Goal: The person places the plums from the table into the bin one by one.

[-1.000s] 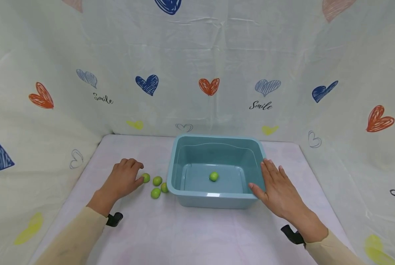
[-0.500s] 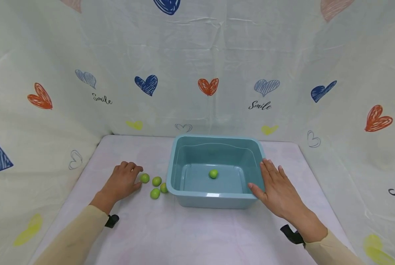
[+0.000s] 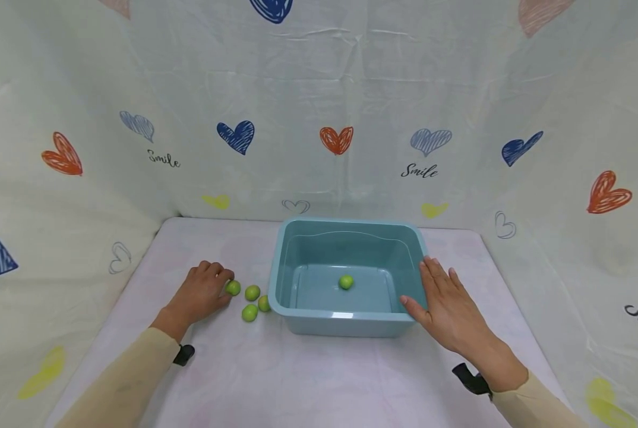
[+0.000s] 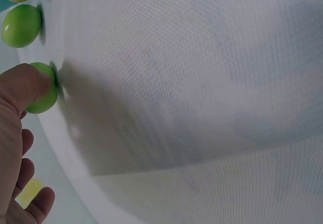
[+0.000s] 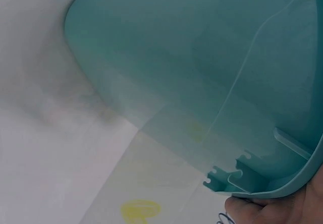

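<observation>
On the left side of the white table, my left hand point(image 3: 198, 292) pinches a small round green fruit point(image 3: 234, 288) between thumb and fingers. The left wrist view shows the thumb lying across this fruit point(image 4: 44, 102), which still rests on or just at the cloth. Three more green fruits point(image 3: 252, 292) lie just to its right, near a light blue plastic bin point(image 3: 346, 315). Inside the bin, one green fruit point(image 3: 346, 282) sits on the floor. With fingers straight, my right hand point(image 3: 452, 312) rests against the bin's right rim; the right wrist view shows fingertips at the rim point(image 5: 287, 191).
A pale cloth with printed hearts point(image 3: 337, 141) hangs behind the table and along both sides. The bin stands near the table's back edge, around the middle. White table surface point(image 3: 319, 380) extends in front of it. Each wrist wears a black strap point(image 3: 471, 379).
The left hand drew back slightly from the leftmost fruit, then came forward, and its thumb and fingers closed on it. The fruit in the bin shifted a little. The right hand stayed put.
</observation>
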The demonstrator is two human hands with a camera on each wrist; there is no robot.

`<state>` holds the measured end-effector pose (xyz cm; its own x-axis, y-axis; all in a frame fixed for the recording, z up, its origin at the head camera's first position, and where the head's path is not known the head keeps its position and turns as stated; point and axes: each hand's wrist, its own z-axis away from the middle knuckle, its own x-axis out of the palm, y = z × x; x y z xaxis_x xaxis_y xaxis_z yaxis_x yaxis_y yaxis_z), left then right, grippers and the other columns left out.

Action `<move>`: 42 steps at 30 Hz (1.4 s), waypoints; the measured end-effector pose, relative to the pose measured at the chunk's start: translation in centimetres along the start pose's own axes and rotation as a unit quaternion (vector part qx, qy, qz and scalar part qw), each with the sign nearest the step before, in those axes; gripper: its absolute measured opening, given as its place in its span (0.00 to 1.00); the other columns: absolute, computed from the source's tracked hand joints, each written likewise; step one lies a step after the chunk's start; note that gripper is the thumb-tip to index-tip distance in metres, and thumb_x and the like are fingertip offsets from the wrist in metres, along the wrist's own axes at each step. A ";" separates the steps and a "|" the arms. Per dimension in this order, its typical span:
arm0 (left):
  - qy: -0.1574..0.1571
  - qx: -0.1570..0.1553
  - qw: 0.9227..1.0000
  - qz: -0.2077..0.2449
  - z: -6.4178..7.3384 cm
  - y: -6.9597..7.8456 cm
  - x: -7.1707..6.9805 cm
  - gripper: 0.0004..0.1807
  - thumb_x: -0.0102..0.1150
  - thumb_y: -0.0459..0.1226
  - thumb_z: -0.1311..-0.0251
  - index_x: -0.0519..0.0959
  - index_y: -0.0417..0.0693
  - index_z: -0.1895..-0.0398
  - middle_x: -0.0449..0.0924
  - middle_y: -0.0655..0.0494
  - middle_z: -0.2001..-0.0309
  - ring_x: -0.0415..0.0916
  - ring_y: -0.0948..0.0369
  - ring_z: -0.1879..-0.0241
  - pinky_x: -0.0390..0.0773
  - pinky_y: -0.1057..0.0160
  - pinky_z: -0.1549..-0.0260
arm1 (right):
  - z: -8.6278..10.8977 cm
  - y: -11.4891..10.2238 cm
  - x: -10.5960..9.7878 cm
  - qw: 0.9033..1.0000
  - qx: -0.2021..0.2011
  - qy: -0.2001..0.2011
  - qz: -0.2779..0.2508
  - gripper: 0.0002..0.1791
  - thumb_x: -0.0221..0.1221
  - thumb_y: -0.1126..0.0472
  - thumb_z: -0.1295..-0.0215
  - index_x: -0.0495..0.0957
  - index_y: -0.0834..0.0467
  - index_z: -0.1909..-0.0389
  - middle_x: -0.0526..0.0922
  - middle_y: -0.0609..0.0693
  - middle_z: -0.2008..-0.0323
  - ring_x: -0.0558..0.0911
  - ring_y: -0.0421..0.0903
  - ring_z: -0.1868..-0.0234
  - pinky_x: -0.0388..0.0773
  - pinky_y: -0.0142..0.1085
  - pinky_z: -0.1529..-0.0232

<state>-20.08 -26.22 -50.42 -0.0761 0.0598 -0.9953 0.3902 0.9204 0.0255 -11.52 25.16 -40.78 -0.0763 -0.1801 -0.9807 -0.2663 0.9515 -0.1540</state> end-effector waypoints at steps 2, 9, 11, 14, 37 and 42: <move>0.000 0.000 1.000 0.001 -0.1 0.0 0.0 0.24 0.75 0.42 0.40 0.80 0.44 0.44 0.78 0.47 0.50 0.71 0.45 0.45 0.73 0.39 0.43 | 0.0 0.0 0.0 1.000 0.000 0.001 0.000 0.50 0.52 0.36 0.23 0.55 0.74 0.21 0.57 0.71 0.20 0.56 0.68 0.18 0.52 0.66 0.22; 0.001 0.000 1.000 -0.002 -0.3 0.0 0.1 0.25 0.75 0.42 0.40 0.80 0.42 0.43 0.78 0.47 0.51 0.71 0.45 0.45 0.73 0.39 0.44 | 0.0 0.2 0.1 1.000 -0.002 0.003 -0.004 0.49 0.53 0.36 0.23 0.55 0.73 0.21 0.56 0.70 0.20 0.56 0.68 0.18 0.51 0.65 0.22; 0.002 0.000 1.000 -0.006 -0.3 -0.1 0.3 0.25 0.76 0.43 0.41 0.80 0.42 0.44 0.78 0.47 0.52 0.71 0.45 0.46 0.74 0.39 0.44 | 0.0 0.2 0.1 1.000 -0.001 0.003 -0.004 0.49 0.52 0.36 0.23 0.55 0.73 0.21 0.56 0.70 0.20 0.56 0.68 0.18 0.51 0.65 0.22; 0.008 0.002 1.000 -0.010 -0.4 -0.1 0.4 0.24 0.76 0.43 0.42 0.81 0.42 0.46 0.77 0.48 0.53 0.71 0.45 0.48 0.74 0.40 0.45 | -0.1 0.2 0.2 1.000 -0.001 0.003 -0.004 0.49 0.52 0.36 0.23 0.55 0.73 0.21 0.57 0.70 0.20 0.56 0.68 0.18 0.51 0.65 0.22; 0.164 0.019 0.986 -0.023 -1.6 0.0 -2.8 0.23 0.74 0.45 0.46 0.76 0.40 0.57 0.74 0.45 0.62 0.67 0.45 0.59 0.67 0.43 0.54 | 0.1 0.1 0.1 1.000 0.002 0.002 -0.004 0.50 0.52 0.36 0.23 0.55 0.73 0.21 0.56 0.70 0.20 0.56 0.67 0.18 0.51 0.66 0.22; 0.193 0.039 0.981 -0.005 -3.1 1.6 -6.2 0.23 0.73 0.46 0.44 0.76 0.41 0.55 0.74 0.46 0.59 0.65 0.46 0.57 0.66 0.45 0.54 | 0.1 0.0 0.1 1.000 0.001 0.001 0.003 0.50 0.52 0.36 0.23 0.55 0.73 0.21 0.56 0.70 0.20 0.56 0.67 0.18 0.51 0.66 0.22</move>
<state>-21.82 -23.89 -43.93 -0.4157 0.2053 -0.8860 0.4547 0.8906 -0.0070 -11.47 25.20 -40.87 -0.0798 -0.1746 -0.9814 -0.2648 0.9529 -0.1480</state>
